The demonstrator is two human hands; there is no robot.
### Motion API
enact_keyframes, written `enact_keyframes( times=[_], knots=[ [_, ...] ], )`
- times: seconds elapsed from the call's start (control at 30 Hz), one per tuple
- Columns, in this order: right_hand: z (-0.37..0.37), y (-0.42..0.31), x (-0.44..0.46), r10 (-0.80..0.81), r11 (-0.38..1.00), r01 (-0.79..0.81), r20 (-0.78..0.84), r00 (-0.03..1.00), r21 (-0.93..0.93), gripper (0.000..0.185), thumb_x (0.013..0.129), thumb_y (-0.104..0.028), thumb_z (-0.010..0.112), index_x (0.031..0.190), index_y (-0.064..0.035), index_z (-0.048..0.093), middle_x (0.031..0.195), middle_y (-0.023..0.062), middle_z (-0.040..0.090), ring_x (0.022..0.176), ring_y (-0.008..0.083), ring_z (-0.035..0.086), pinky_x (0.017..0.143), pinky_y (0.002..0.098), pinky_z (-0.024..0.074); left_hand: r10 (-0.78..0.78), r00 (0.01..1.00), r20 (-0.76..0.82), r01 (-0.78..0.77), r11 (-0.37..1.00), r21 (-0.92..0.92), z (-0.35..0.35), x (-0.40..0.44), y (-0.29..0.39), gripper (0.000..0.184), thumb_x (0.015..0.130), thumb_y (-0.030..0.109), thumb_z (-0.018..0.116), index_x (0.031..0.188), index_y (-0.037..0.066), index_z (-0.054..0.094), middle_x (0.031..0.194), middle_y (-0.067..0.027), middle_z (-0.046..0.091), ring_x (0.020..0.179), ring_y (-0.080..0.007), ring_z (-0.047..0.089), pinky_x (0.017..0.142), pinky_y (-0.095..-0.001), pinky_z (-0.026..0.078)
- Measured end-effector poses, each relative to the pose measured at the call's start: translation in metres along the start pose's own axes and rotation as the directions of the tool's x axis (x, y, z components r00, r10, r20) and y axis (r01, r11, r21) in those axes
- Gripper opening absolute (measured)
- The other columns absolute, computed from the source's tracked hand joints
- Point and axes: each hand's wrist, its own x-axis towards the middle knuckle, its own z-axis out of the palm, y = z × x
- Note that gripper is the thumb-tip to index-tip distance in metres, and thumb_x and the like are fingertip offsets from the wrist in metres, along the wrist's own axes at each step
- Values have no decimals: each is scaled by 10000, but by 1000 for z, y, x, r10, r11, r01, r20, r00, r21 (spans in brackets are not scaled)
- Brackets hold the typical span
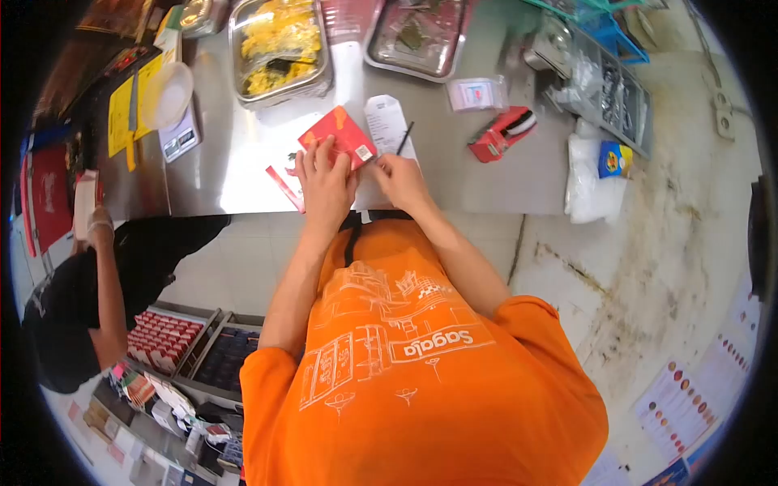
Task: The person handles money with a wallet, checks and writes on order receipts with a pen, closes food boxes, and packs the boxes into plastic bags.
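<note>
Orange shirt (421, 389) filling lower centre. Left hand (326, 186), grip loosely spread, is pressing red packet (339, 134), upper centre, likely steadying it on desk (502, 188); right hand (403, 185) is pinching, apparently around black pen (405, 138), beside paper slip (384, 115).

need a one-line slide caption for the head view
Head view: left hand spread on a red packet, right hand holding a dark pen beside it, over a steel counter.
</note>
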Motion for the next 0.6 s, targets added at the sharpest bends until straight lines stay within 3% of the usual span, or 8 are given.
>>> enact_keyframes(
  times=[0.07, 0.13, 0.2, 0.23, 0.3, 0.33, 0.5, 0.6],
  knots=[
    [-26, 21, -10, -36, 999, 41, -352, 935, 8, 217, 931, -200, 616, 1034, -10, 627, 904, 172, 680, 820, 362, 652, 726, 420, 512, -30, 997, 71, 41, 986, -162, -8, 24, 18, 269, 760, 131, 749, 970, 58, 598, 1352, -200, 504, 1286, -415, 424, 1078, -566, 313],
    [-78, 43, -11, -230, 937, -56, -728, 646, -346, 218, 937, -207, 607, 1058, -26, 623, 937, 194, 670, 864, 384, 643, 732, 435, 513, -12, 998, 69, 30, 960, -278, -4, 52, 38, 324, 751, 106, 750, 1033, 16, 619, 1326, -247, 492, 1280, -425, 431, 1058, -517, 376],
    [-115, 65, -13, 101, 868, -465, -854, 510, -175, 244, 955, -240, 609, 1062, -22, 627, 963, 190, 653, 860, 338, 647, 712, 402, 520, -13, 988, 157, 63, 946, -317, 25, 80, 52, 413, 778, 117, 725, 1150, -2, 592, 1321, -251, 489, 1285, -441, 429, 1035, -545, 407],
    [-130, 70, -7, 367, 876, -473, -765, 529, 93, 259, 956, -248, 616, 1068, -14, 627, 989, 187, 643, 878, 313, 645, 724, 394, 525, -10, 980, 199, 77, 942, -327, 42, 96, 55, 458, 792, 122, 713, 1209, -12, 579, 1318, -253, 488, 1287, -449, 429, 1024, -560, 423],
    [-154, 78, 0, 751, 646, -500, -361, 554, 576, 290, 959, -263, 630, 1080, 0, 628, 1042, 182, 623, 916, 263, 642, 748, 377, 535, 125, 899, 419, -184, 977, 104, 98, 122, 44, 540, 827, 140, 675, 1308, -30, 500, 1316, -266, 484, 1255, -456, 471, 947, -571, 485],
    [-160, 83, -1, 759, 596, -438, -294, 581, 673, 298, 955, -264, 641, 1087, 3, 629, 1061, 169, 616, 931, 247, 639, 761, 368, 537, 138, 837, 529, -334, 896, 294, 128, 130, 36, 582, 844, 149, 656, 1358, -39, 460, 1314, -272, 481, 1239, -459, 492, 909, -577, 516],
    [-146, 117, -14, 567, 378, 31, -258, 782, 925, 280, 928, -222, 682, 1042, 33, 668, 1118, 130, 618, 949, 223, 639, 843, 380, 540, -204, 904, 376, 29, 906, 422, 177, 126, 14, 443, 876, 174, 616, 1257, -37, 530, 1179, -297, 571, 1014, -396, 661, 739, -430, 599],
    [-102, 140, -36, 386, 809, 46, -589, 710, 586, 224, 898, -195, 695, 911, 28, 704, 1138, 154, 629, 912, 241, 643, 847, 384, 526, -257, 858, 445, 113, 939, 325, 167, 132, 7, 349, 850, 197, 644, 1137, -2, 637, 1065, -219, 675, 978, -379, 683, 799, -433, 580]
  ],
)
